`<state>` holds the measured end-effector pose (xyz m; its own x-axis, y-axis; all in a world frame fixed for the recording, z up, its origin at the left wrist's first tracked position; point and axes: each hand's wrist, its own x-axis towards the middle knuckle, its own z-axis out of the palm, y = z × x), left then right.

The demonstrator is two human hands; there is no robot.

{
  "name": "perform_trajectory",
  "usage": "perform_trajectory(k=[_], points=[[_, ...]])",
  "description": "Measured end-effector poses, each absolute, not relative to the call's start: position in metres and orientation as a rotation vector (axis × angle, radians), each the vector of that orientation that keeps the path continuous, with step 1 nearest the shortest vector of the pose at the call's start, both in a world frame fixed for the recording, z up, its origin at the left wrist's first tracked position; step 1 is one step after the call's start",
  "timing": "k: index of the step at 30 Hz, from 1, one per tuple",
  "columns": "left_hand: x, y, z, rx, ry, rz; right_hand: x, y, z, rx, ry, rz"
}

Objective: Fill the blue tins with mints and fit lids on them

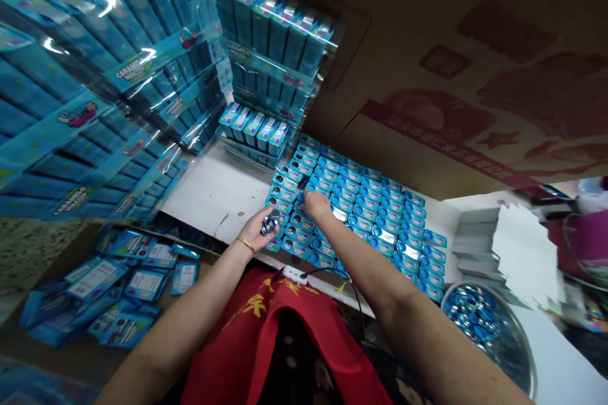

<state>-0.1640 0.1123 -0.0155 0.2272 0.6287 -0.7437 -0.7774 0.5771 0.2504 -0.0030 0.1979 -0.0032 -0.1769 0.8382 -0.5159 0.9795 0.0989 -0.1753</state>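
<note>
My left hand [253,233] is at the near left edge of the laid-out rows, palm turned up. Its fingers curl round several small round blue-and-silver pieces [270,224]. My right hand [315,205] reaches over the rows, fingertips pinched together and pointing down at one of the boxes; what they hold, if anything, is hidden. Flat blue boxes [368,212] lie side by side in rows on the white table. Round blue or silver pieces show on many of them, while those at the left have dark round spots [280,192].
Stacked film-wrapped blue cartons [142,69] rise at the left and back. A large brown cardboard box [427,76] leans over the far right. A metal bowl [522,342] holds many round pieces. Blue packets [128,288] fill a carton at lower left. Grey-white card sheets [479,247] stand right.
</note>
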Motion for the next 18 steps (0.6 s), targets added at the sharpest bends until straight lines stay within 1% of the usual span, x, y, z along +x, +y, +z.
perform_trajectory(k=[2, 3, 5, 7, 8, 12, 14, 18], points=[[-0.162, 0.114, -0.016, -0.146, 0.957, 0.976, -0.003, 0.185, 0.003, 1.826, 2.298, -0.812], [-0.16, 0.115, -0.016, -0.13, 0.967, 0.979, -0.005, 0.179, 0.006, 1.78, 2.46, -0.928], [-0.156, 0.117, -0.017, -0.113, 0.98, 0.977, -0.01, 0.168, 0.01, 1.553, 2.764, -1.192], [-0.151, 0.119, -0.019, -0.122, 0.984, 0.96, -0.013, 0.162, 0.01, 1.391, 2.879, -1.324], [-0.149, 0.119, -0.019, -0.128, 0.98, 0.947, -0.013, 0.161, 0.009, 1.392, 2.879, -1.343], [-0.152, 0.118, -0.021, -0.128, 0.939, 0.922, 0.003, 0.166, 0.001, 1.799, 2.628, -1.316], [-0.159, 0.116, -0.02, -0.117, 0.922, 0.928, 0.014, 0.169, -0.002, 1.929, 2.421, -1.167], [-0.173, 0.109, -0.016, -0.064, 0.901, 0.932, 0.016, 0.171, -0.003, 1.795, 2.275, -0.86]])
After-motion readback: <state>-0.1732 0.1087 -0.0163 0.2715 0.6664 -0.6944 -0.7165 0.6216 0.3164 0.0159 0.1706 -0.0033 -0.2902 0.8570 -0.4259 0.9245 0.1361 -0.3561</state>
